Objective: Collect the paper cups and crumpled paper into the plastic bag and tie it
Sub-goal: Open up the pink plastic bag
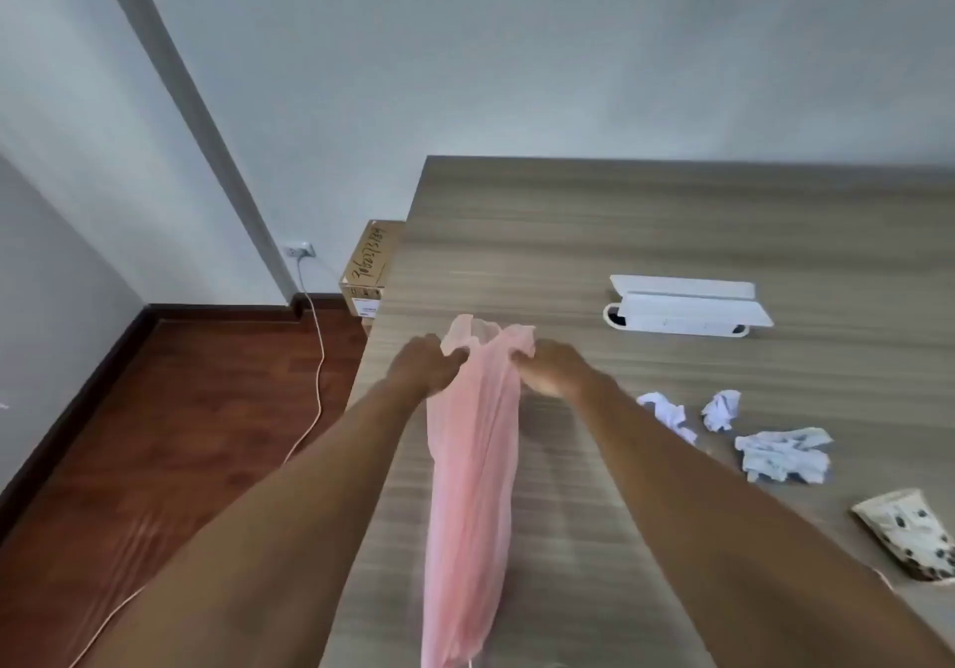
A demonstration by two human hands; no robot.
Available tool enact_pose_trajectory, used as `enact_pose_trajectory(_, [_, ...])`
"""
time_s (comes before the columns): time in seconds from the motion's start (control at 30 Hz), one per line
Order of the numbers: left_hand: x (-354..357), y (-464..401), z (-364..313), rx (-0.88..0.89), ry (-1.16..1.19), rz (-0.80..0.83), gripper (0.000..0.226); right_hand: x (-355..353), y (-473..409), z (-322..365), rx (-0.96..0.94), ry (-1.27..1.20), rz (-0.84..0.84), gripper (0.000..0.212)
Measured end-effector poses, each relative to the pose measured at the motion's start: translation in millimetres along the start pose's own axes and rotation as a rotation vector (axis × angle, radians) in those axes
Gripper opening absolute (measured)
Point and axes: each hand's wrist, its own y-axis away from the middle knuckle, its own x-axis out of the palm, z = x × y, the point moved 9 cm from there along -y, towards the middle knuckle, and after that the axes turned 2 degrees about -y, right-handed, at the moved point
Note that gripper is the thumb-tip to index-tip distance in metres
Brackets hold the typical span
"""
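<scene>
Pink plastic bag (473, 455) hangs long and limp above the wooden tabletop (568, 233), its top edge pinched on either side by my hands: my left hand (421, 365) grips the left side of the mouth and my right hand (555, 367) grips the right side. To my right on the tabletop lie three pieces of crumpled paper (783, 455), apart from the bag, with a spotted paper cup (912, 538) on its side nearer the edge and a white holder (687, 308) farther back.
</scene>
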Motion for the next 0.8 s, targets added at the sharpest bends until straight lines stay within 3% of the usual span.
enact_pose_trajectory(0.13, [36.3, -16.4, 57.0, -0.155, 0.103, 0.087, 0.072, 69.5, -8.0, -24.5, 0.167, -0.125, 0.040, 0.061])
enact_pose_trajectory(0.27, [57.5, -25.7, 80.3, -0.220, 0.208, 0.095, 0.066, 100.6, -13.6, -42.3, 0.321, -0.333, -0.043, 0.060])
enact_pose_trajectory(0.4, [68.7, -27.4, 81.5, -0.245, 0.342, 0.099, 0.067, 105.1, -14.8, -48.8, 0.348, -0.452, -0.142, 0.033])
enact_pose_trajectory(0.5, [66.3, -28.9, 79.9, -0.259, 0.599, 0.092, 0.081, 93.8, -8.8, -48.8, 0.335, -0.518, -0.240, 0.011])
enact_pose_trajectory(0.53, [64.7, -28.9, 77.6, -0.262, 0.704, 0.101, 0.082, 88.8, -5.8, -48.9, 0.326, -0.558, -0.280, 0.014])
enact_pose_trajectory(0.67, [35.1, -17.4, 40.7, -0.136, 0.959, 0.113, 0.027, 54.0, 23.2, -44.7, 0.242, -0.795, -0.499, 0.011])
enact_pose_trajectory(0.8, [-19.6, -3.4, -2.6, 0.037, 1.094, 0.032, 0.009, 6.5, 59.2, -40.3, 0.137, -0.948, -0.649, 0.024])
